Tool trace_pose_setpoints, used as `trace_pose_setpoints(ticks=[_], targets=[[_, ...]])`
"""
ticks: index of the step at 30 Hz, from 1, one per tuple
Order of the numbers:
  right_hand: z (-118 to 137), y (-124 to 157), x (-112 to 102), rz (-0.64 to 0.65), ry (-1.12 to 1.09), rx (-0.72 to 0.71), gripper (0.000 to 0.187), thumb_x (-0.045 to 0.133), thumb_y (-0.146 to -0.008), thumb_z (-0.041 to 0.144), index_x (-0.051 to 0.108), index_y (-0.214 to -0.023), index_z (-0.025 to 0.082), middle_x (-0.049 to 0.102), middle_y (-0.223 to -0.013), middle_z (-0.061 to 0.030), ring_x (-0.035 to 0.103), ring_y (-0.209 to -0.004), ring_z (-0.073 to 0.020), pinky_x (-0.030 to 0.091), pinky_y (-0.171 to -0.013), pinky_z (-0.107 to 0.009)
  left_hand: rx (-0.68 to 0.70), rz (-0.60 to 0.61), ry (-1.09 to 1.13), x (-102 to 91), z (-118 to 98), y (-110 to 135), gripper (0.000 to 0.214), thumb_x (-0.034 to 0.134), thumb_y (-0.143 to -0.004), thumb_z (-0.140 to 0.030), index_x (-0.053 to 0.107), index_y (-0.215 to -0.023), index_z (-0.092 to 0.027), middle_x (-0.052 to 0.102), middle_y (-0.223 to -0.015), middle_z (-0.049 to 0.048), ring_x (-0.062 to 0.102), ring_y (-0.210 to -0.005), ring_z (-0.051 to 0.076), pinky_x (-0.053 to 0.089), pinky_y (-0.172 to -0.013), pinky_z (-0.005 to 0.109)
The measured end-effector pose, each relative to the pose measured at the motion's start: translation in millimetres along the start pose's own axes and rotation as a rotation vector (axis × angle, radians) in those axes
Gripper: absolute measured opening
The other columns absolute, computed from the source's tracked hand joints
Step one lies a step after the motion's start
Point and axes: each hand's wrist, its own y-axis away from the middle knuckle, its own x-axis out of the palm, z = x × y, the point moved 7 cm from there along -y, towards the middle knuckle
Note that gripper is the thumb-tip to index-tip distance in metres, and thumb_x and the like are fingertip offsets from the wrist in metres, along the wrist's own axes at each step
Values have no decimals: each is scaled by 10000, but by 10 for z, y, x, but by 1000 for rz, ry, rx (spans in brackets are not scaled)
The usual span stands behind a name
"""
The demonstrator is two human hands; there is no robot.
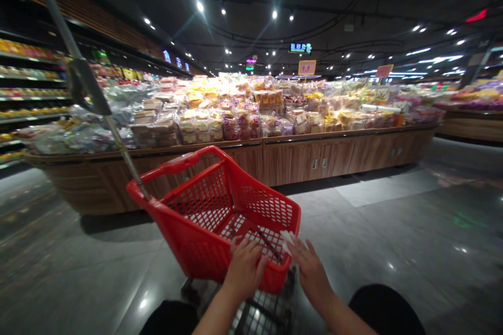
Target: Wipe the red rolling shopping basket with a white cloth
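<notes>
A red plastic shopping cart (pixel 188 251) with perforated sides stands in front of me, its handle on the far left side. My left hand (pixel 247 267) is at the cart's near rim, back of the hand up, fingers stretched forward and thumb apart, with nothing seen in it. Just right of the cart's near corner is my right hand (pixel 311 269). A crumpled white tissue-like piece (pixel 288 242) is held at its fingers. Whether either hand touches the rim I cannot tell.
Beyond the cart runs a long wooden display counter (pixel 306 159) piled with packaged baked goods (pixel 239 110). A grey pole (pixel 90 84) rises at the cart's left. Stocked shelves (pixel 31 84) line the far left. Grey tiled floor (pixel 377 230) extends to the right.
</notes>
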Motion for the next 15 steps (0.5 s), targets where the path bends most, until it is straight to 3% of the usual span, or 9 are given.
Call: trace_pose_setpoints(ticks=[3, 5, 11, 13, 15], targets=[[-288, -198, -25, -40, 23, 110, 696, 278, -723, -82, 427, -1345, 194, 460, -1370, -78, 388, -1294, -199, 296, -1057, -507, -5, 3, 21, -21, 13, 14, 146, 466, -830, -216, 547, -711, -202, 601, -776, -6, 497, -845, 177, 233, -950, 436], [-330, -250, -26, -45, 34, 140, 701, 267, -718, -86, 431, -1342, 189, 467, -1364, -81, 393, -1290, -204, 309, -1045, -514, -8, 2, 27, -33, 17, 22, 150, 469, -826, -219, 536, -692, -199, 595, -762, -8, 496, -835, 175, 236, -944, 433], [254, 76, -4, 34, 26, -92, 668, 300, -773, -30, 352, -1391, 218, 380, -1427, -42, 288, -1345, -189, 297, -1072, -444, 0, 23, 38, -57, 38, 53, 147, 474, -817, -212, 519, -677, -197, 584, -743, -14, 500, -831, 173, 232, -935, 434], [271, 100, -20, 44, 33, -133, 672, 306, -776, -28, 338, -1398, 224, 384, -1425, -34, 295, -1343, -183, 277, -1083, -437, 4, 26, 35, -64, 41, 61, 148, 473, -817, -209, 516, -676, -196, 582, -740, -15, 500, -830, 172, 230, -940, 433], [96, 11, -42, 25, 45, -83, 705, 288, -750, -60, 348, -1392, 226, 411, -1408, -34, 330, -1326, -175, 256, -1089, -451, 4, 17, 28, -73, 37, 64, 149, 472, -815, -209, 513, -672, -196, 581, -737, -13, 499, -827, 171, 233, -943, 432]])
